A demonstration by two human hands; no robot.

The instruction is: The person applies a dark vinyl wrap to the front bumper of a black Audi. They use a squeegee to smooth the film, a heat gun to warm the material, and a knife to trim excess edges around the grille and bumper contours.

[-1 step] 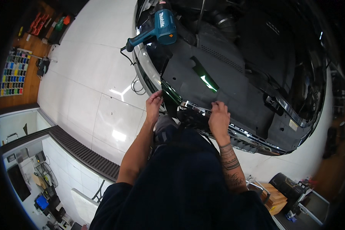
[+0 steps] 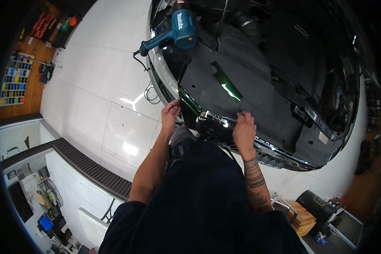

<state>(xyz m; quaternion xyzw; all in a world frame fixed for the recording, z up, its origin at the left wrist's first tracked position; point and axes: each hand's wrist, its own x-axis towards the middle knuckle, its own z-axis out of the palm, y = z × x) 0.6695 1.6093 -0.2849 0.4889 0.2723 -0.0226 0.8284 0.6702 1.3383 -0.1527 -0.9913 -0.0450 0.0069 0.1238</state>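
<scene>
My left hand is closed in a pinch at the left edge of a glossy dark green film, which lies over the car's front corner and hangs down dark at its lower end. Beside it runs a chrome trim strip along the front edge. My right hand is at the strip's right end, fingers curled and closed; what they hold is hidden. A loose curved piece with a glossy green face lies on the black engine-bay cover, ahead of my hands.
A teal heat gun rests on the car's left front edge, its black cord hanging to the pale tiled floor. Colour swatches stand far left. A dark grate crosses the lower left. A wooden box is at lower right.
My right hand has shifted slightly to the right along the front edge. The left hand stays at the film's edge.
</scene>
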